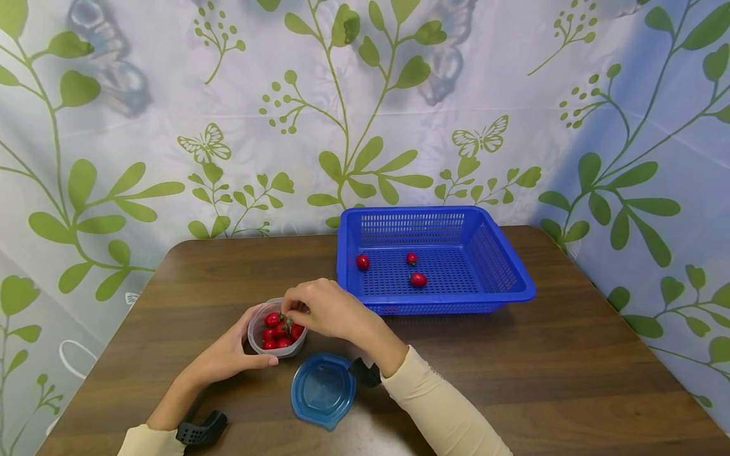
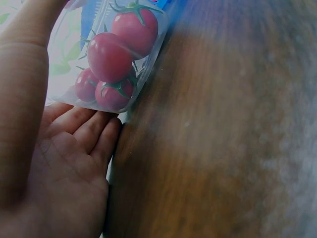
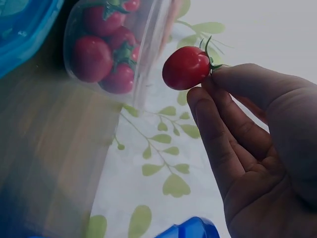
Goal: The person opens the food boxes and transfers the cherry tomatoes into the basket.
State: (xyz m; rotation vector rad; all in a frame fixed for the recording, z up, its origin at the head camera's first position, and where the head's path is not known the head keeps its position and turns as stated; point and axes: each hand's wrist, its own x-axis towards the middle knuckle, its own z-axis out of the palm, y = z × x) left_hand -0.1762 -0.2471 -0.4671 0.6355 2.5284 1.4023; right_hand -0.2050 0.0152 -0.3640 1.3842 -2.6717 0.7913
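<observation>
Tomato [image 3: 185,67]: pinched at its stem by right hand [image 1: 322,309] fingertips, just above tub [image 1: 276,329] | left hand [image 1: 228,354]: curled round tub wall, steadying it on table [image 1: 513,380] | lid [image 1: 322,389]: beside tub | basket [image 1: 433,259]: holds three tomatoes

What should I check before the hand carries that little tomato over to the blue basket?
1. Tomato held firmly: the right hand pinches the cherry tomato by its stem end between thumb and fingertip. Ok, though the hold is small.
2. Tomato clear of the tub: in the right wrist view it hangs beside the clear tub, not touching it. Ok.
3. Tub kept steady: the left hand wraps round the tub's side. Ok.
4. Room in the blue basket: only three tomatoes lie in it, with plenty of bare floor. Ok.
5. Way across: the blue lid lies nearer the person, off to the side. Ok.
6. Tomato skin sound: cannot tell on the hidden side.
</observation>
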